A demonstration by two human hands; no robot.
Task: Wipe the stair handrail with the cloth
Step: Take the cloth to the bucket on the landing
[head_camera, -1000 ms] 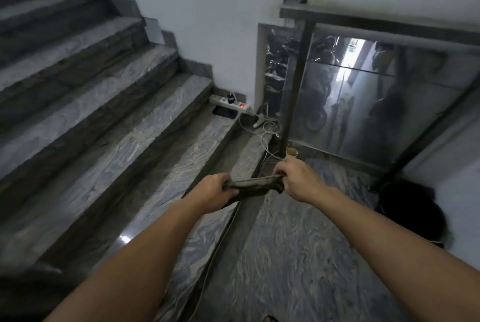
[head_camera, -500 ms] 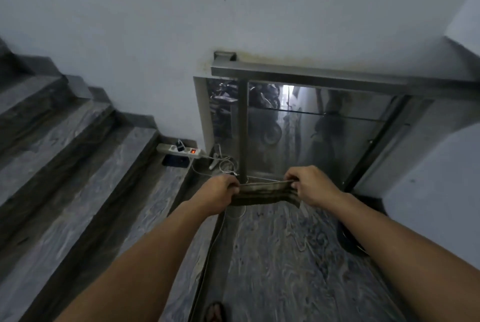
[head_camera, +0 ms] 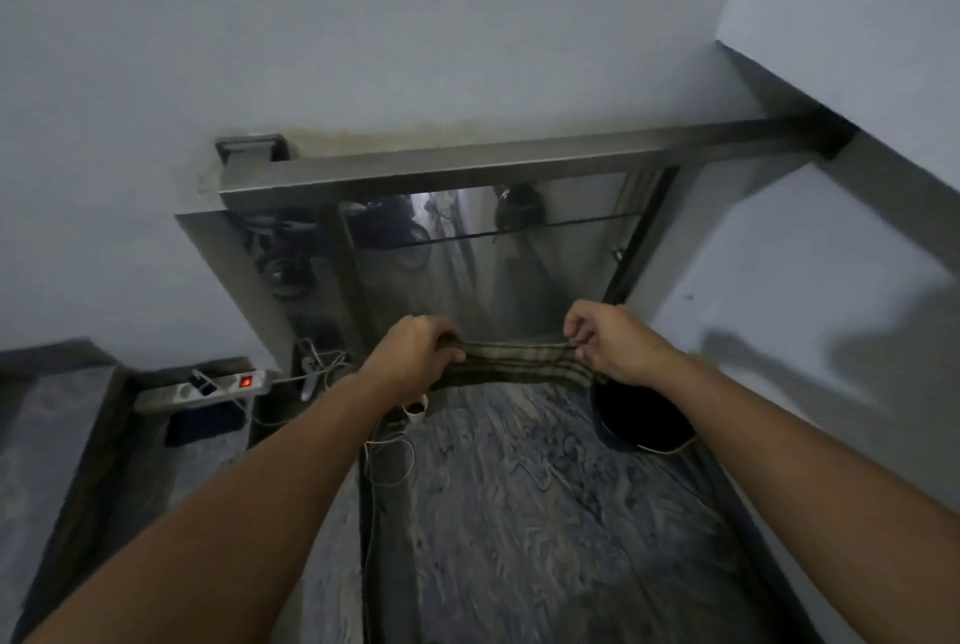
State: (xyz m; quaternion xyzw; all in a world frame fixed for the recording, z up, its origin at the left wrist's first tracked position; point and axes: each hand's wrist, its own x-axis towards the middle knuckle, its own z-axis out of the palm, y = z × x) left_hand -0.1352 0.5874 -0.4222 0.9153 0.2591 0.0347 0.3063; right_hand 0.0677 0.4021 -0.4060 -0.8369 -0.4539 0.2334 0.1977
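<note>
Both hands hold the cloth (head_camera: 511, 367) out in front, pulled flat between them. The left hand (head_camera: 413, 352) has its fingers (head_camera: 451, 337) curled tight around the left end. The right hand (head_camera: 618, 339) pinches the right end with bent fingers (head_camera: 576, 331). Held wide like this, the cloth looks ready to lie over a bar and rub along it.

The rail (head_camera: 498, 162) is a flat grey metal bar, farther away and higher than the hands. It runs from the left wall to the right wall. The cloth is not touching it yet, so the wiping does not seem to have begun here.

Under the rail is a shiny glass panel (head_camera: 545, 279). A power strip (head_camera: 208, 389) with a red light sits on the floor at the left. A dark bucket (head_camera: 641, 417) sits below the right hand, maybe for rinsing.

No words or labels can be read anywhere.
</note>
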